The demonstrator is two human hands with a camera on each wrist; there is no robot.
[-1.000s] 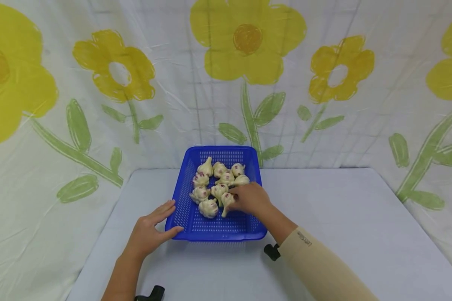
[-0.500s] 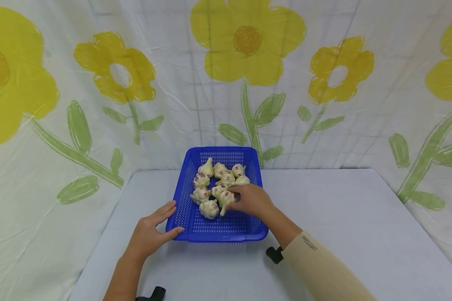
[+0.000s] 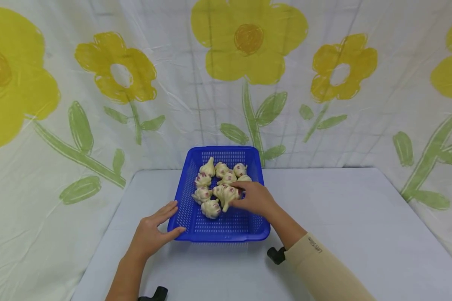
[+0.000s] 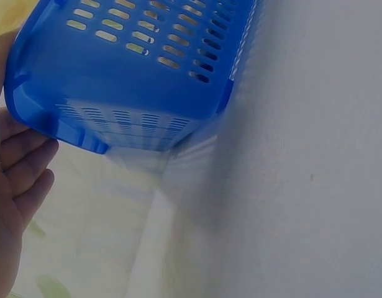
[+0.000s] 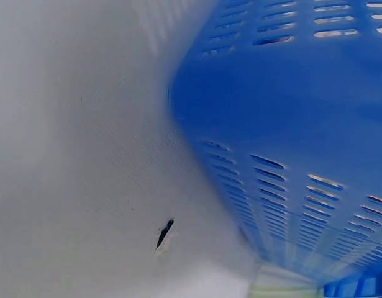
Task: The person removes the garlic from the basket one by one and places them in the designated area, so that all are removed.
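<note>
The basket (image 3: 220, 232) is smooth slotted plastic, cut off in both wrist views; the left hand (image 3: 150, 232), fingers extended and thumb spread, touches its left side. Inside, the right hand (image 3: 257, 200) pinches a bulb (image 3: 229, 194) between thumb and fingers, partly hiding it, among other garlic (image 3: 202, 195), plump, ridged and cream blotched with purple.
</note>
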